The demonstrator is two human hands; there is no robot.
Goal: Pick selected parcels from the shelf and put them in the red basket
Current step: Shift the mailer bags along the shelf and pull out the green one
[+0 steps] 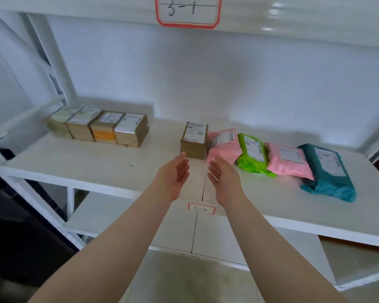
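Note:
A small brown cardboard parcel [194,139] with a white label stands alone in the middle of the white shelf [74,162]. My left hand [173,174] and my right hand [224,179] are held out just in front of it, palms facing each other, fingers apart, holding nothing and not touching it. Right of the box lie soft mailer bags: a pink one [223,145], a green one [253,153], a second pink one [290,160] and a teal one [328,171]. The red basket is not in view.
A row of several brown boxes [99,129] sits at the shelf's back left. A red-framed label reading 3-1 [187,10] is on the shelf above, and a small 3-2 label [201,208] marks this shelf's front edge. A lower shelf [123,217] shows beneath.

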